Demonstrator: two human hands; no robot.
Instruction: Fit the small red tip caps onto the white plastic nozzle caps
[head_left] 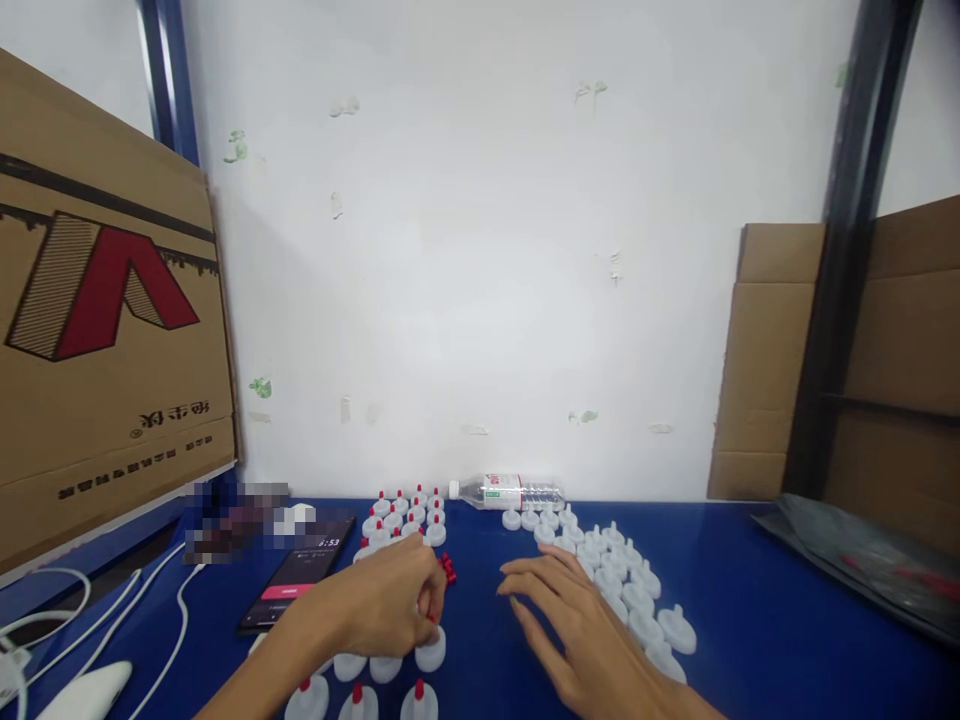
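Note:
My left hand [386, 605] is curled over a white cap [431, 652] on the blue table [750, 600], with its fingertips pinched on a small red tip just above that cap. My right hand [570, 625] lies flat with its fingers spread, beside a cluster of plain white caps [622, 580], and holds nothing. White caps with red tips [409, 515] stand in rows behind my left hand, and more stand at the near edge [360, 700]. A few loose red tips [448, 570] lie between the hands.
A clear water bottle [510, 492] lies on its side by the white wall. A phone [300, 580] with a lit screen lies at the left, near white cables [161, 625]. Cardboard boxes stand at left [105, 330] and right [765, 360]. A dark plastic bag [862, 560] lies at right.

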